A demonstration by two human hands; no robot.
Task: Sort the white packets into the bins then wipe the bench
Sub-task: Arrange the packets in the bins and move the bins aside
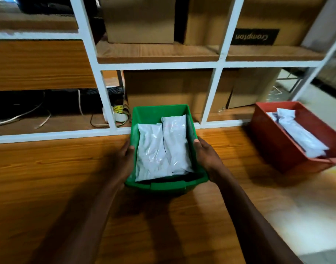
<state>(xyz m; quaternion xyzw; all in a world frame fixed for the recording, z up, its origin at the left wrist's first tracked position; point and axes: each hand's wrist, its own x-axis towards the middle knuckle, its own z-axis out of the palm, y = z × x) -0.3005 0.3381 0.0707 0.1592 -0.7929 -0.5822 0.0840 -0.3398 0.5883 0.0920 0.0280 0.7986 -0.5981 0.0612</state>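
Note:
A green bin [159, 111] sits in the middle of the wooden bench [49, 178], close to the white shelf frame. Two white packets [159, 149] lie side by side inside it. My left hand [123, 159] grips the bin's left wall, thumb over the rim. On the opposite wall my right hand [206, 155] holds the bin the same way. A red bin [277, 149] stands at the right end of the bench with several white packets [297, 130] in it.
A white-framed shelf unit [213, 96] rises right behind the bench, holding cardboard boxes [173, 88]. Tape rolls [119, 113] and loose cables [39, 115] lie on the low shelf at the left. Floor shows past the bench's right edge.

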